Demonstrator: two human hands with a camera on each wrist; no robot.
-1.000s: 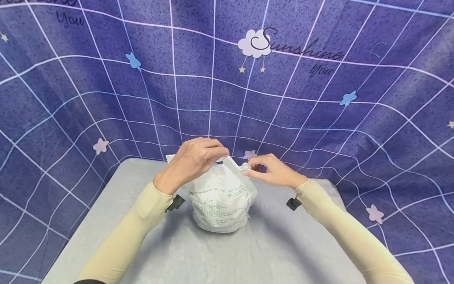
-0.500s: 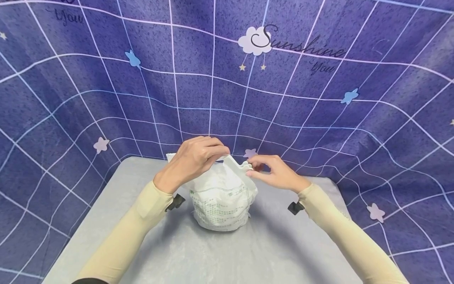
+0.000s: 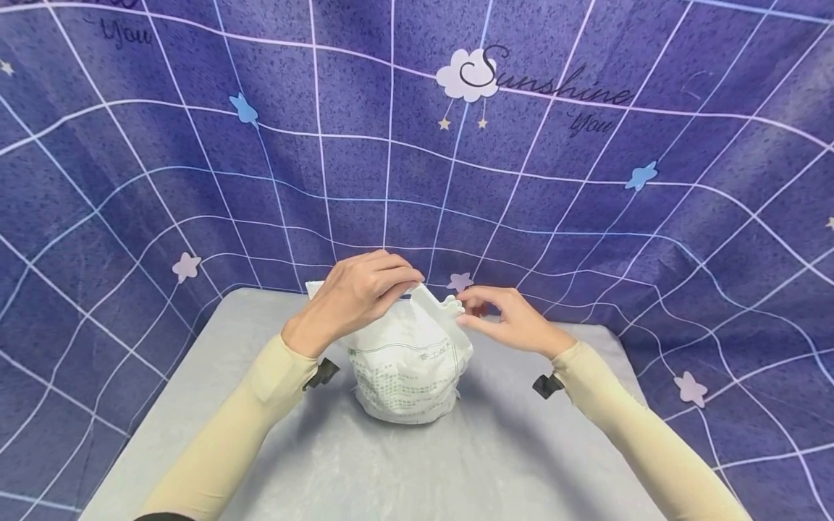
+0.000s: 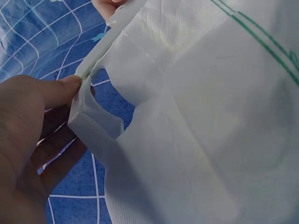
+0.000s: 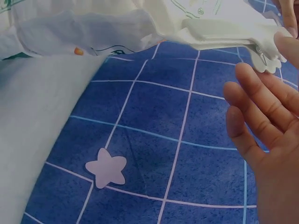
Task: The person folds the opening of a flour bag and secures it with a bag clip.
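Note:
A white bag (image 3: 404, 362) with green print stands upright on the grey cloth, its top drawn up between the two hands. A white sealing clip (image 3: 433, 300) runs along the bag's top edge, with a scalloped end on the right. The left hand (image 3: 365, 286) pinches the bag's top corner at the clip's other end, beside a cut-out handle hole (image 4: 114, 100). Near the scalloped end is the right hand (image 3: 504, 315), thumb and index finger lightly at its edge, the other fingers (image 5: 252, 126) spread loosely. Whether these fingertips bear on the clip is hard to tell.
Grey cloth (image 3: 313, 463) covers the surface under the bag. A blue-purple curtain (image 3: 547, 195) with grid lines and stars hangs close behind and on both sides. Black wrist mounts (image 3: 547, 386) sit under both forearms.
The right hand has slid slightly right, its fingertips drawing back so more of the clip's scalloped end shows. The left hand and bag have barely moved.

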